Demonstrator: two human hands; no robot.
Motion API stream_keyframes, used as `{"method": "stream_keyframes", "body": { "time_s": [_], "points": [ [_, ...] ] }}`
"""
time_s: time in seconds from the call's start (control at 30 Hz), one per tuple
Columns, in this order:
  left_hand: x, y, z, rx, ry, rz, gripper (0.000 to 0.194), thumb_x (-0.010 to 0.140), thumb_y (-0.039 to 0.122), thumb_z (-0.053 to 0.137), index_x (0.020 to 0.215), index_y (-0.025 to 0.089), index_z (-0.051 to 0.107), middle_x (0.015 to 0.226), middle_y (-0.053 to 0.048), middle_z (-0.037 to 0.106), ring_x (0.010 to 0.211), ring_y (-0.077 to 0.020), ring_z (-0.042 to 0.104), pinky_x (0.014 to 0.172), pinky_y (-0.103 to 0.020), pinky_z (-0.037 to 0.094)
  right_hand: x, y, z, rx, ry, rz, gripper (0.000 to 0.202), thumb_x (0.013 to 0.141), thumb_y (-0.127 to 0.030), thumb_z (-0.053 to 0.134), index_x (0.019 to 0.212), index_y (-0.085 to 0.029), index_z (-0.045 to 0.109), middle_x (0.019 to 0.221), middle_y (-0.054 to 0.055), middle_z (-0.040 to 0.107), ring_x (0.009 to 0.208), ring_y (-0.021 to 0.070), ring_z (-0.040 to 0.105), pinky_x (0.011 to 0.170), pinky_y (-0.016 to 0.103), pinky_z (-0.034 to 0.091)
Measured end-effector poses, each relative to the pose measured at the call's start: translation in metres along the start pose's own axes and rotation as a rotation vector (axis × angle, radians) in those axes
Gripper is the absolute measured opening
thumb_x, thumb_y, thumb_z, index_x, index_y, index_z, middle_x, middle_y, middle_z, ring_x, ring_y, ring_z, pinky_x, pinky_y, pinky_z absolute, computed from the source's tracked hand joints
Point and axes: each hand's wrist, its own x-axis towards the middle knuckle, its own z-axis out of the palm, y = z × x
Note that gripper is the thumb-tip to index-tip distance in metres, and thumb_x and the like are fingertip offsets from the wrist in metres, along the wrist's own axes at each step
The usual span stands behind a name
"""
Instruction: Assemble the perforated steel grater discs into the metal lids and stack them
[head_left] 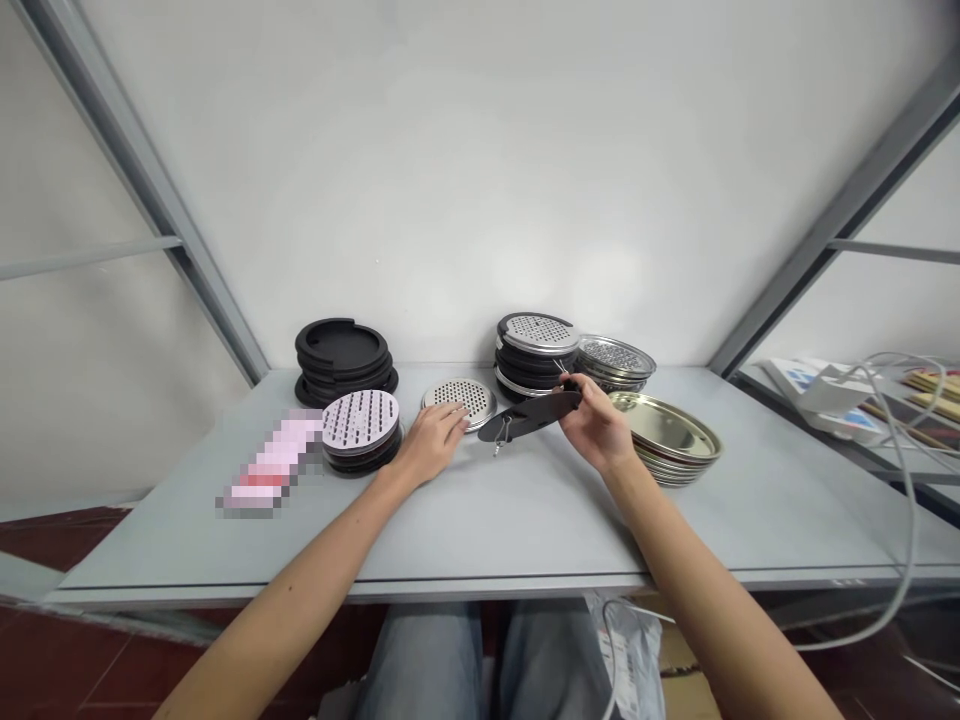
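Pink item (274, 465) pixelated, unreadable to me. My left grip (433, 440) hides part of perforated disc (466, 393). My forearms (319, 580) cut off below.

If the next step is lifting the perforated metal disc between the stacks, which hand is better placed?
Probably the left hand: it seems to touch the perforated metal disc, while the right hand holds the thin dark plate.

head view, forward and down over table (465, 535)
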Motion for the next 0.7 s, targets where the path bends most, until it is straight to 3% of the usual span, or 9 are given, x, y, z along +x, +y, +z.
{"method": "stream_keyframes", "body": {
  "time_s": [0.13, 0.23, 0.4, 0.5, 0.6, 0.7],
  "points": [
    [0.000, 0.017, -0.014, -0.176, 0.121, 0.066, 0.039, 0.100, 0.033, 0.029, 0.124, 0.018, 0.054, 0.124, -0.010, 0.060, 0.119, -0.0214, 0.052, 0.103, -0.044, 0.039, 0.001, 0.002, 0.000, -0.009, 0.029, -0.003, 0.026, 0.071, -0.038, 0.073, 0.094, -0.029, 0.069, 0.098, -0.001, 0.069, 0.089, 0.0177, 0.063, 0.089, 0.036, 0.049],
    [0.000, 0.026, -0.017, -0.220, 0.079, 0.191, 0.042, 0.096, 0.041, 0.041, 0.130, 0.018, 0.049, 0.126, -0.012, 0.059, 0.119, -0.0240, 0.052, 0.102, -0.043, 0.040, 0.002, 0.006, -0.001, -0.007, 0.051, 0.005, 0.028, 0.070, -0.037, 0.073, 0.096, -0.028, 0.069, 0.098, 0.000, 0.069, 0.089, 0.0179, 0.064, 0.091, 0.036, 0.048],
    [-0.001, 0.036, -0.012, -0.197, 0.082, 0.308, 0.038, 0.088, 0.033, 0.059, 0.122, 0.016, 0.054, 0.113, -0.013, 0.064, 0.107, -0.0242, 0.058, 0.094, -0.041, 0.046, 0.002, 0.009, -0.001, 0.022, 0.066, 0.020, 0.027, 0.069, -0.033, 0.075, 0.094, -0.028, 0.070, 0.096, -0.001, 0.070, 0.085, 0.0165, 0.064, 0.091, 0.034, 0.049],
    [-0.001, 0.038, -0.010, -0.220, 0.059, 0.324, 0.030, 0.085, 0.031, 0.064, 0.110, 0.016, 0.061, 0.105, -0.011, 0.067, 0.099, -0.0230, 0.061, 0.089, -0.039, 0.048, 0.001, 0.009, 0.000, 0.049, 0.060, 0.036, 0.026, 0.068, -0.034, 0.075, 0.094, -0.029, 0.070, 0.094, -0.002, 0.069, 0.083, 0.0158, 0.063, 0.091, 0.034, 0.049],
    [-0.001, 0.036, -0.008, -0.234, 0.056, 0.307, 0.013, 0.089, 0.025, 0.058, 0.097, 0.018, 0.065, 0.095, -0.008, 0.070, 0.093, -0.0211, 0.063, 0.086, -0.038, 0.049, -0.001, 0.008, 0.002, 0.052, 0.042, 0.032, 0.026, 0.069, -0.035, 0.073, 0.094, -0.028, 0.071, 0.092, -0.001, 0.069, 0.082, 0.0158, 0.064, 0.092, 0.034, 0.049],
    [0.000, 0.032, -0.008, -0.280, 0.173, 0.231, 0.013, 0.091, 0.022, 0.054, 0.091, 0.018, 0.067, 0.087, -0.007, 0.070, 0.084, -0.0185, 0.064, 0.080, -0.035, 0.050, -0.003, 0.008, 0.006, -0.003, -0.019, -0.018, 0.027, 0.071, -0.038, 0.070, 0.095, -0.025, 0.071, 0.095, 0.001, 0.069, 0.091, 0.0191, 0.064, 0.098, 0.036, 0.046]
  ]
}}
